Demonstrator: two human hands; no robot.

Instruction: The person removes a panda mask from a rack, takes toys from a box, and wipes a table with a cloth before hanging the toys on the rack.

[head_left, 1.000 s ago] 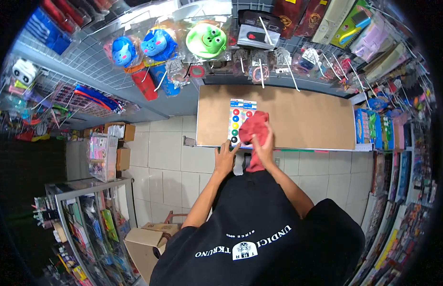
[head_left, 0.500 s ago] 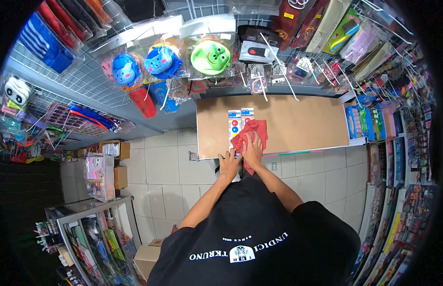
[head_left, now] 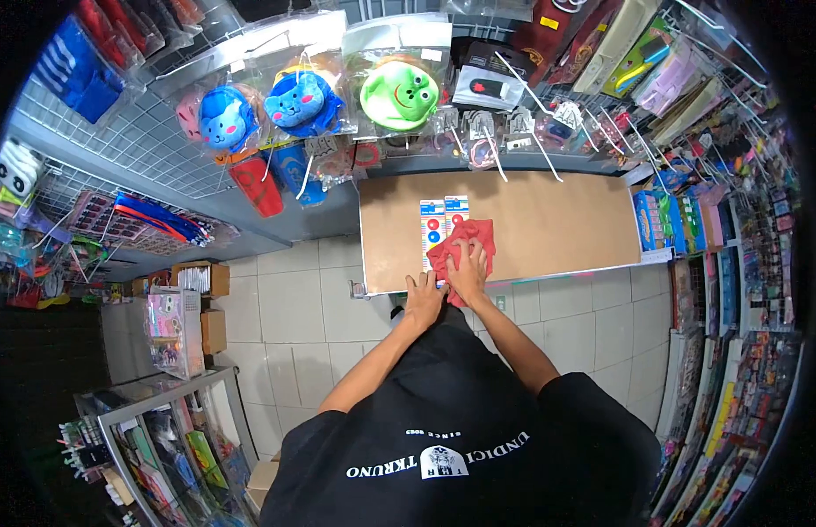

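A crumpled red cloth (head_left: 482,235) lies over the lower part of two blister cards near the front edge of the brown tabletop (head_left: 557,220). My right hand (head_left: 466,274) presses down on the cloth and grips it under bent, slightly spread fingers. The left card (head_left: 433,230) shows red and blue round pieces and a blue header; the right card (head_left: 457,207) is mostly covered. My left hand (head_left: 423,299) rests at the near end of the left card, fingers apart, at the table's edge. Its thumb side is close to the cloth.
Packaged plush pouches (head_left: 399,95) and metal hooks (head_left: 548,158) hang over the table's far side. Blue boxes (head_left: 658,221) stand at its right end. A glass display case (head_left: 175,422) is at lower left, and stocked shelves (head_left: 733,395) line the right.
The view has shifted slightly. My right hand and the red cloth have stayed over the cards with only a small shift; my left hand remains at the near edge.
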